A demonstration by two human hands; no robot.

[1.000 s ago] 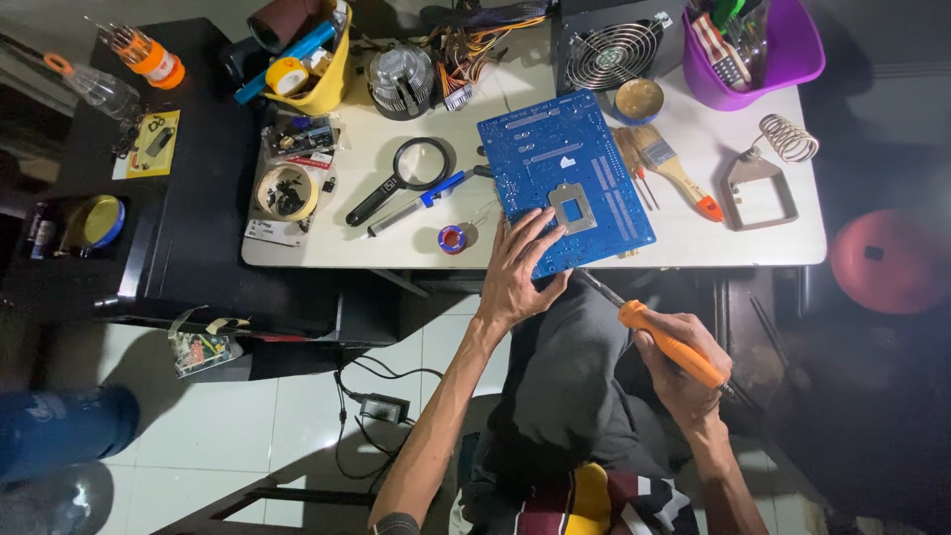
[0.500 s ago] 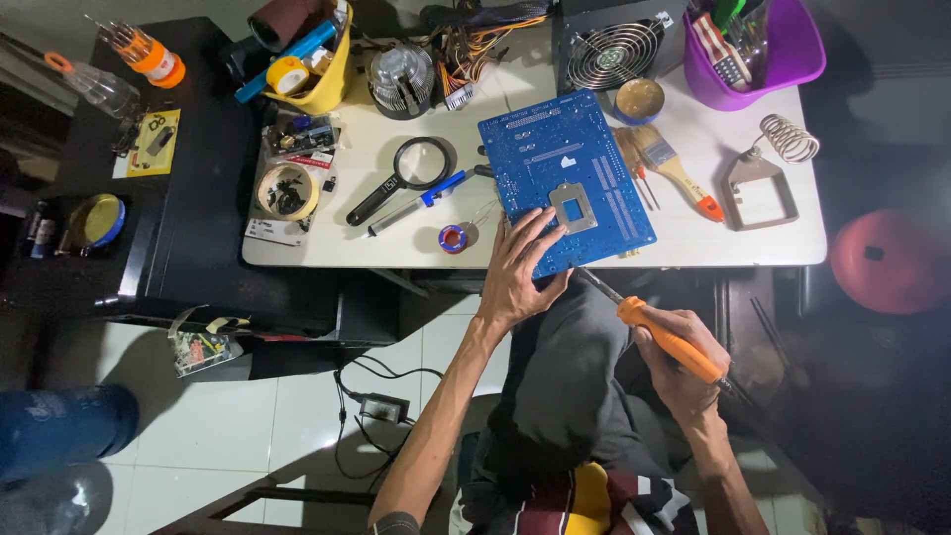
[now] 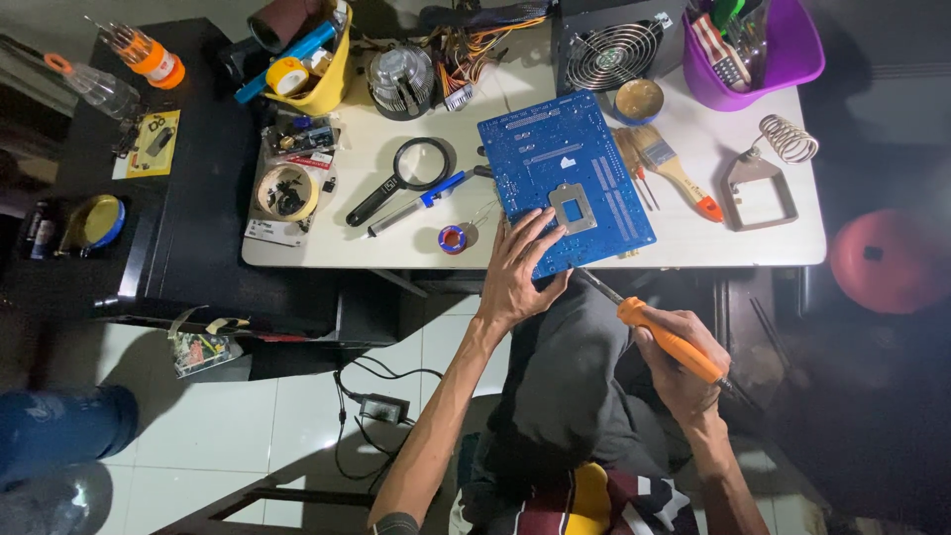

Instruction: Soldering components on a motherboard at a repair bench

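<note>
A blue circuit board (image 3: 565, 178) with a square metal socket lies on the white table (image 3: 396, 238), its near corner at the table's front edge. My left hand (image 3: 520, 267) rests flat on that near corner, fingers spread over the board. My right hand (image 3: 684, 372) hovers over my lap, below the table edge, and grips an orange-handled soldering iron (image 3: 666, 337). The iron's dark tip points up-left towards the board's near edge and stops just short of it.
On the table lie a magnifying glass (image 3: 401, 178), a pen-like tool (image 3: 416, 203), a small solder spool (image 3: 453, 239), a brush (image 3: 674, 170) and a coil-spring iron stand (image 3: 763, 168). A fan unit (image 3: 614, 50), yellow cup (image 3: 312, 59) and purple basket (image 3: 763, 45) stand behind. A black side table (image 3: 188, 178) stands left.
</note>
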